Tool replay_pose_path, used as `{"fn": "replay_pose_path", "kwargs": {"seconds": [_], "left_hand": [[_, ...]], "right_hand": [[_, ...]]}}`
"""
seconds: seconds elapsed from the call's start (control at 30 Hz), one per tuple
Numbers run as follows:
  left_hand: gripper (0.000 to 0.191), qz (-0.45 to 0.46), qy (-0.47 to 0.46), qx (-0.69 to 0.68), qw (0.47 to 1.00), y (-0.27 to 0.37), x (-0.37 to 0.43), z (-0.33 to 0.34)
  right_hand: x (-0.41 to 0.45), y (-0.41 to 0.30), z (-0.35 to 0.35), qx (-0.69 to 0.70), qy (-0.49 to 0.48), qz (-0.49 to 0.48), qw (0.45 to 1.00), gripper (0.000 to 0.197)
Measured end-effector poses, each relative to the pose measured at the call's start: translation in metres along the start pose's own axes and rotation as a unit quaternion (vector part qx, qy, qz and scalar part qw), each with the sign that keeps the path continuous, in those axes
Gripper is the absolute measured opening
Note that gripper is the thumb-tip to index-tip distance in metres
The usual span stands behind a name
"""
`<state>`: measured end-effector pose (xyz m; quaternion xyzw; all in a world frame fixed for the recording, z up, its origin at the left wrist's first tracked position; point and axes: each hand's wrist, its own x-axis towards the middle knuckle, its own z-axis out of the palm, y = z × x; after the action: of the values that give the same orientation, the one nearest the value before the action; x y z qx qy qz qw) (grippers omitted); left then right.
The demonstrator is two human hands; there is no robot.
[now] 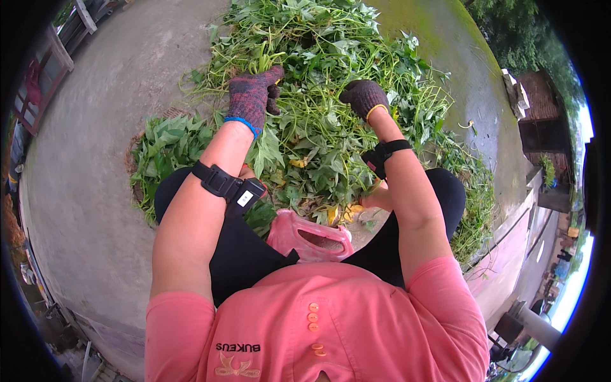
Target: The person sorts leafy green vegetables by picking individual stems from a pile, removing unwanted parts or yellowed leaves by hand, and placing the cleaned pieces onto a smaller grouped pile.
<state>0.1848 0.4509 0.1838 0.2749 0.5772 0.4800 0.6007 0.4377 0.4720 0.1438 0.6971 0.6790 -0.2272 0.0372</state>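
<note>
My left hand [255,95], in a dark red-and-black knit glove with a blue cuff, is closed around a bunch of leafy green stems [262,59]. Pale cut-looking ends stick out above the fist, and broad leaves [267,153] hang below it. To the right, my right hand [366,97] wears a dark glove with a yellow cuff. Its fingers are curled down at a large heap of green leafy vines [315,110], which look like sweet potato vines. Whether a stem is pinched there is hidden by the glove.
More leaves [172,141] lie at left on what looks like a woven basket [133,164]. Between my legs is a slotted pink plastic object [286,234]. Yellowed leaves [332,214] lie near my foot [379,196]. Concrete ground [95,167] extends left; a mossy wet strip [477,95] runs right.
</note>
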Motion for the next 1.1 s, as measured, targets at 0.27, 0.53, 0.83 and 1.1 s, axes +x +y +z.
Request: {"fn": "replay_pose_path", "kwargs": {"seconds": [0.27,0.53,0.83,1.1], "left_hand": [[0.023,-0.025,-0.011,-0.066,0.997,-0.006,-0.004,0.011],[0.020,-0.048,-0.027,-0.126,0.990,-0.008,-0.003,0.027],[0.019,-0.042,-0.081,-0.151,0.984,-0.011,-0.001,0.042],[0.022,-0.137,-0.295,-0.100,0.940,-0.021,-0.035,0.085]], "right_hand": [[-0.128,0.003,-0.162,0.459,0.225,-0.114,0.852,0.023],[-0.140,0.028,-0.103,0.590,0.182,-0.049,0.785,0.029],[-0.131,0.049,-0.071,0.633,0.184,-0.019,0.752,0.034],[-0.141,0.020,-0.028,0.306,0.128,-0.269,0.904,0.036]]}}
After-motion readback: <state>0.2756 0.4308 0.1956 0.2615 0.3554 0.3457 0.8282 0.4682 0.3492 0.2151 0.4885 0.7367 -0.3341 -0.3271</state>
